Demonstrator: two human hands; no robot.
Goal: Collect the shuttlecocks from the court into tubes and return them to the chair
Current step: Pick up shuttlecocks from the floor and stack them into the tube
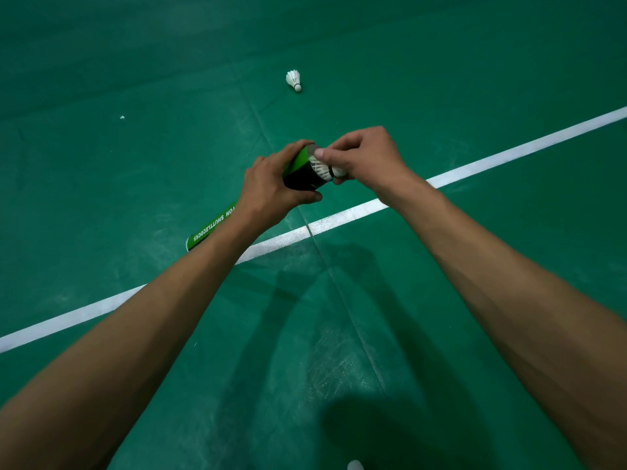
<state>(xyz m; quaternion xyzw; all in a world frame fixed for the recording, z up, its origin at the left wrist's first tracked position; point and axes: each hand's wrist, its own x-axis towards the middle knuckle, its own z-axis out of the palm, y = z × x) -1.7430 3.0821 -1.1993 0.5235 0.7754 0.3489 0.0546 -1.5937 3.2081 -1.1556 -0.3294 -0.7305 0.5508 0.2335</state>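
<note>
My left hand [271, 191] grips a green and black shuttlecock tube [302, 171] near its open mouth; the tube's far end [210, 228] sticks out below my wrist. My right hand [366, 157] pinches a white shuttlecock [322, 169] whose feathers sit partly inside the tube's mouth, its cork end toward my palm. Another white shuttlecock [293, 80] lies on the green court floor farther ahead, apart from both hands.
A white court line [475, 167] runs diagonally across the green floor [135, 96] under my hands. A small white scrap [122, 117] lies at the left. Something white [354, 465] shows at the bottom edge. My shadow falls on the floor between my forearms.
</note>
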